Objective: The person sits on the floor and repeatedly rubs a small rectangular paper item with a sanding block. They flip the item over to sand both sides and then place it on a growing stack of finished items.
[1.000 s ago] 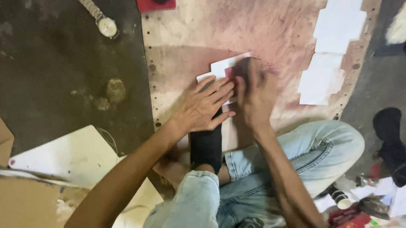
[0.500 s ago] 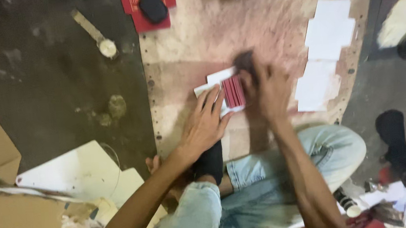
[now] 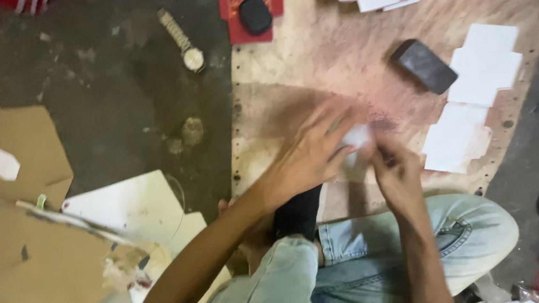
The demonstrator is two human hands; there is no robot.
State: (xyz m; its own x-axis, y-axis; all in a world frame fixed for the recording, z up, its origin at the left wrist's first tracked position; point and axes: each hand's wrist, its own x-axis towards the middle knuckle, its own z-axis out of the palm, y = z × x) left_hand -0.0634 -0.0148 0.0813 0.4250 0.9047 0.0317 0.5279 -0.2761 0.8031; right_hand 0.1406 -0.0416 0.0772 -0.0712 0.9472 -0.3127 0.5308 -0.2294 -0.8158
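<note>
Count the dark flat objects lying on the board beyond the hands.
2: a dark rectangular block right of centre near the white sheets, and a black oval pouch on the red card at top.

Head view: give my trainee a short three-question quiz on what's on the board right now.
1. True or false: the dark block lies apart from both hands.
2. What do the left hand and right hand meet over? A) wristwatch B) small white paper piece C) black pouch
3. On which surface does the wristwatch lie?

Key: 1 true. 2 B. 3 the dark floor, left of the board.
</note>
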